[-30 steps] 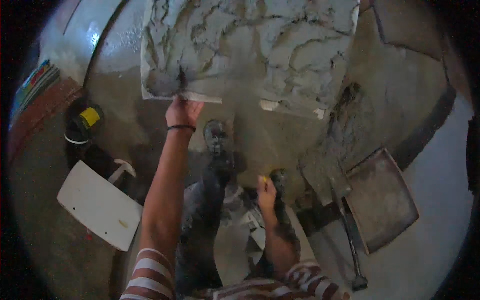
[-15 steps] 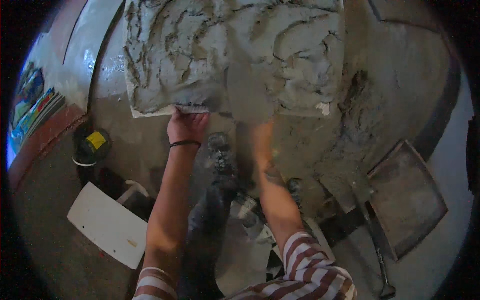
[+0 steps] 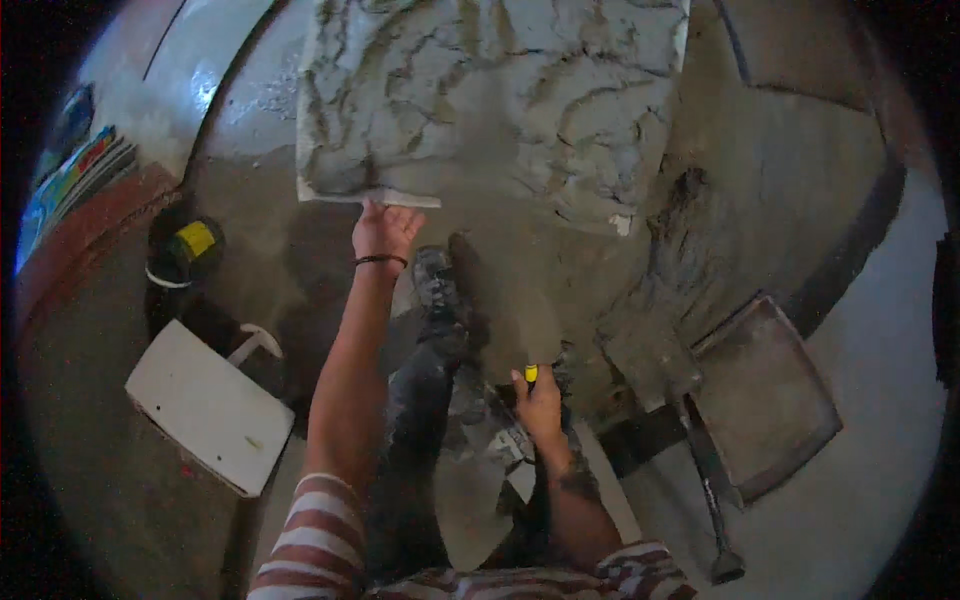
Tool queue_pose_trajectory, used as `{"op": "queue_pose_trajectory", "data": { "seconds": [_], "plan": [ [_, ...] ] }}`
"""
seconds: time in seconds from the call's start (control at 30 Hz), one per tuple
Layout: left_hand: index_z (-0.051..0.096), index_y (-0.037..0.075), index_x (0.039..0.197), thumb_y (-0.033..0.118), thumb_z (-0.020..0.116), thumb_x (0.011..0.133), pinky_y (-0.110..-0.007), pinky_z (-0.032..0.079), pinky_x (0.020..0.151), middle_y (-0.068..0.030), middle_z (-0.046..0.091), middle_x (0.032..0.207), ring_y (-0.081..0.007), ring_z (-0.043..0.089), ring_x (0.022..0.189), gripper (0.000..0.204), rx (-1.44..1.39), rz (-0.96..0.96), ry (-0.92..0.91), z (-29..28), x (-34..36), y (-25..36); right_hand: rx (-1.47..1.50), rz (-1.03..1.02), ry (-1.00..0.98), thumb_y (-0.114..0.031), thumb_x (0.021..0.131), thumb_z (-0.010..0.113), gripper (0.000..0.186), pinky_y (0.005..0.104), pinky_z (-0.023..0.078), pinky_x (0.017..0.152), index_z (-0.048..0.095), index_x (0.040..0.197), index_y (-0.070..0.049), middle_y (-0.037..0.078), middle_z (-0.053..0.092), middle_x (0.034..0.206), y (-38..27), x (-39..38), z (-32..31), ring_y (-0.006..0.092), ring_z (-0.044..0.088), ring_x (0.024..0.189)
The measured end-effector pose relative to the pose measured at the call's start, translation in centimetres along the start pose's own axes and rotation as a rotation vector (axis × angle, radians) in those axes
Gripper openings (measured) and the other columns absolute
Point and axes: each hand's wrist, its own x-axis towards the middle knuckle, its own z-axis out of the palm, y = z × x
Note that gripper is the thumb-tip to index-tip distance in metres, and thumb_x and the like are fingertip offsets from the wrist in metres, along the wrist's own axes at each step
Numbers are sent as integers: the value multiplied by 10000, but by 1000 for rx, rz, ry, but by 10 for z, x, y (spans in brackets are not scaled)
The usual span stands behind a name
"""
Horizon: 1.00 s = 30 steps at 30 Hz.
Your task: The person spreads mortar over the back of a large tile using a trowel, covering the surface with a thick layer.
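A slab or board thickly covered in wavy grey mortar lies at the top of the head view, with a pale near edge. My left hand supports that edge from below, palm turned up, fingers slightly curled against it. My right hand is low and right of centre, closed around a yellow-and-black handle; the tool's blade above it is smeared by motion and hard to make out. My dusty boot stands between my hands, below the board.
A white rectangular board and a dark container with a yellow label are at left, with colourful bags beyond. At right lie a mortar-caked shovel, a brown metal tray and loose mortar on the floor.
My right hand went up to the board's near edge half a second ago and has since drawn back toward my body with the tool. My left hand stays at the edge.
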Motion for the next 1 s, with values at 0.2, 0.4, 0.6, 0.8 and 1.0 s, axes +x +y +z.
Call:
{"op": "queue_pose_trajectory", "data": {
  "seconds": [0.2,0.4,0.6,0.8,1.0],
  "plan": [
    [479,29,999,242,391,927,-469,440,893,-123,536,1028,-315,527,987,242,-75,68,-35,-7,15,15,-214,-54,-202,-381,835,583,405,468,458,627,513,1052,-46,235,604,819,-78,54,-16,423,575,778],
    [351,25,1159,109,392,902,-503,424,904,-190,463,1146,-347,492,1064,274,-142,-16,-56,-1,21,10,-280,-147,-267,-397,821,599,358,358,468,600,605,973,-73,151,626,762,-75,153,-108,291,600,669],
    [326,52,1103,37,434,877,-518,459,841,-170,483,1073,-329,537,961,252,-57,-4,-22,-19,26,14,-578,-149,-265,-367,823,600,348,381,474,629,593,995,-64,166,625,798,-120,158,-158,319,608,724],
    [332,42,1137,98,465,890,-495,456,849,-166,493,1143,-343,527,1022,286,186,112,-80,-30,69,-21,-1063,-166,-407,-360,812,606,352,428,479,661,574,996,-61,189,621,822,-175,219,-212,363,607,783],
    [342,103,1125,15,457,873,-527,488,790,-155,523,1068,-341,547,985,291,62,45,-127,9,46,-36,-637,-9,-281,-400,853,549,360,347,487,572,579,1021,-82,114,612,790,-178,207,-246,239,608,665]
  ]
}}
